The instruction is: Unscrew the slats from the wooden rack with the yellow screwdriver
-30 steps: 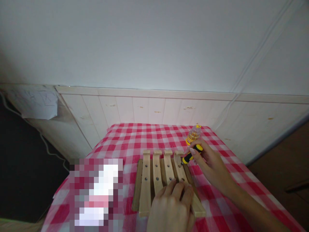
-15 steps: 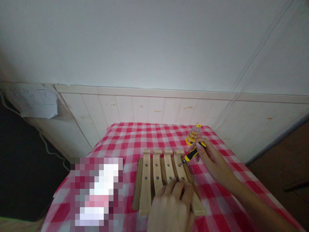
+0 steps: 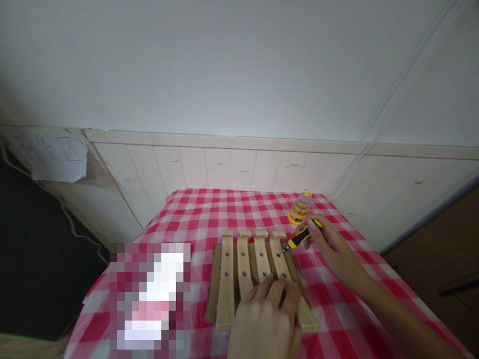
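Several pale wooden slats (image 3: pixel 225 299), each with two dark screws, lie side by side across darker wooden boards (image 3: pixel 213 294). My left hand (image 3: pixel 265 314) rests over the lower part of the right-hand slats, its fingers curled onto the wood and covering part of it. Between the fingers and thumb of my right hand (image 3: pixel 329 244) is a black and yellow screwdriver (image 3: pixel 297 239). It tilts down to the left, with its tip at the upper screw (image 3: pixel 278 255) of the rightmost slat. Contact at the screw head is too small to judge.
Behind my right hand stands a clear, yellow-based bit case (image 3: pixel 300 208). A pixelated bright object (image 3: pixel 160 289) lies left on the red checked tablecloth (image 3: pixel 209 204). White wood panelling (image 3: pixel 243 169) borders the table's far edge. Paper (image 3: pixel 60 159) hangs at left.
My right hand and the screwdriver handle have shifted very slightly to the right, the tip staying by the same screw. My left hand keeps its place on the slats.
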`<state>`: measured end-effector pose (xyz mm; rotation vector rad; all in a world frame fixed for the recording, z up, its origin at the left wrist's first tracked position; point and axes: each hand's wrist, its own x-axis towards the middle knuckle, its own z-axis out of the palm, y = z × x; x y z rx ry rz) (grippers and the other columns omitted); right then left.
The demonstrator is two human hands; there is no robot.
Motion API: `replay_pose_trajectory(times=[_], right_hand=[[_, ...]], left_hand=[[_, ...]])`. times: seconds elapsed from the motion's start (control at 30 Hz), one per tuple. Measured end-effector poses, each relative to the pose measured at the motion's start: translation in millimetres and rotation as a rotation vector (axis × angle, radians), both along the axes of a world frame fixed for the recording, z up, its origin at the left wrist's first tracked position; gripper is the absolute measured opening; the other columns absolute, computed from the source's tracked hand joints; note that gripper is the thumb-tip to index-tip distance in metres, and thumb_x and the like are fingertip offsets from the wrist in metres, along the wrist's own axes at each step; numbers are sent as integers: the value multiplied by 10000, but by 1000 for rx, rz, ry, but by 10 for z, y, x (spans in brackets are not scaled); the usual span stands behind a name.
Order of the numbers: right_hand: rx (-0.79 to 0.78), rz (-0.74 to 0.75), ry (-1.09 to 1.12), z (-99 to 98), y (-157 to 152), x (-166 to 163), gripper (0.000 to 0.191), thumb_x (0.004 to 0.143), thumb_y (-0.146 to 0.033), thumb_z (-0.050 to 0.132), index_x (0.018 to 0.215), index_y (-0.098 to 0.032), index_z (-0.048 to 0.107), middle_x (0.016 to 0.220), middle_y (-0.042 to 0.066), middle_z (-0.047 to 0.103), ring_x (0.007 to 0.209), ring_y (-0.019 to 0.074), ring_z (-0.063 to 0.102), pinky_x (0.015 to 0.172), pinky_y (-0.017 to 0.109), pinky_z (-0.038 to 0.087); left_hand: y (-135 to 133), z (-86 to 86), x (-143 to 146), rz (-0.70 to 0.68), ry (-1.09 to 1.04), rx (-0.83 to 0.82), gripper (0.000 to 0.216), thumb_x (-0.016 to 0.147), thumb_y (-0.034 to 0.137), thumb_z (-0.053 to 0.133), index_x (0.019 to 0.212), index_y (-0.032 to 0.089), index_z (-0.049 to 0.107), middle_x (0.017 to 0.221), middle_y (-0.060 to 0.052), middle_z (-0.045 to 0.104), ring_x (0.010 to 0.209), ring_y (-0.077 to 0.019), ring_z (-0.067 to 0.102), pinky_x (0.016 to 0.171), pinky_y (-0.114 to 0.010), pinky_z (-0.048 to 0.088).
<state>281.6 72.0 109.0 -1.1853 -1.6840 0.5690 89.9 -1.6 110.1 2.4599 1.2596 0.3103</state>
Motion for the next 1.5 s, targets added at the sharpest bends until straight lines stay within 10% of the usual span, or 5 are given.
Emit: replay_pose_trajectory(times=[0.57,1.5], right_hand=[[136,48,-379,265,-52,-210,139,1006,-308,422,915,-237,500,752,21,632,636,178,627,585,281,477],[137,86,-373,308,-95,-187,210,1029,-360,357,929,-245,501,767,39,638,651,184,625,594,302,516]], left_hand=[[-16,-1,-1,16,0,-27,497,830,92,669,1321,157,621,1346,-100,637,1215,-340,603,976,-485,548],[-12,-3,4,22,-11,8,481,824,88,668,1300,154,636,1313,-103,659,1181,-335,629,935,-460,578]])
